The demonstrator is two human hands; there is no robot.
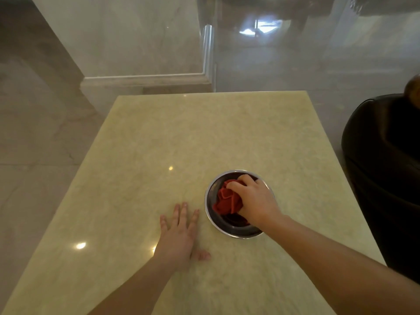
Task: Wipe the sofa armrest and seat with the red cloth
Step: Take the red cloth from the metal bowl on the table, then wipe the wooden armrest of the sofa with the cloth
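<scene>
Marble table (159,144): right hand (256,198) clutching red cloth (227,201), left hand (179,235) flat.

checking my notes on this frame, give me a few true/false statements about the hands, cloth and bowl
1. The right hand grips the red cloth. True.
2. The cloth lies flat on the table. False: it is bunched in the metal bowl.
3. The left hand holds the bowl. False: it rests flat on the table, beside the bowl.
4. A dark sofa stands to the right of the table. True.
</scene>
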